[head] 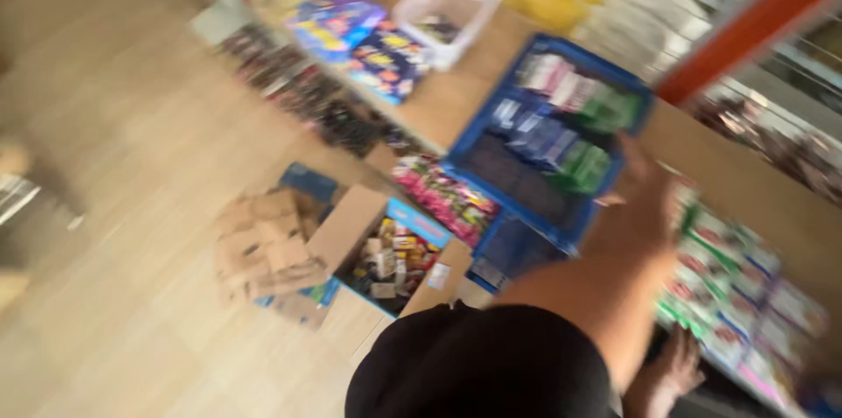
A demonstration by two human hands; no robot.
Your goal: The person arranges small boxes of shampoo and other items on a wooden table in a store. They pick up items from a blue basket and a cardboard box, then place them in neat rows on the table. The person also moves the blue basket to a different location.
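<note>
Here we see a blurred, tilted view of a wooden shelf (456, 98) stacked with packaged goods. Our right hand (645, 207) reaches up at the near corner of a blue plastic crate (561, 229), beside rows of green-and-white packets (732, 264) on the shelf to the right; the fingers seem closed on the top of those packets, though the blur keeps us from telling for sure. Our left hand (677, 364) hangs low below them, fingers loosely spread and holding nothing we can make out.

The crate holds flat packs in blue, pink-white and green, standing in rows against its far wall, with a dark bare floor nearer us. To its left lies a bundle of red and green wrappers (447, 197). Further along sit bright blue and purple boxes (364, 41) and a clear plastic tub (452, 6).

On the pale wooden floor stands an open cardboard box (386, 256) with small mixed packs inside, and beside it a pile of flattened brown cardboard (263, 247).
</note>
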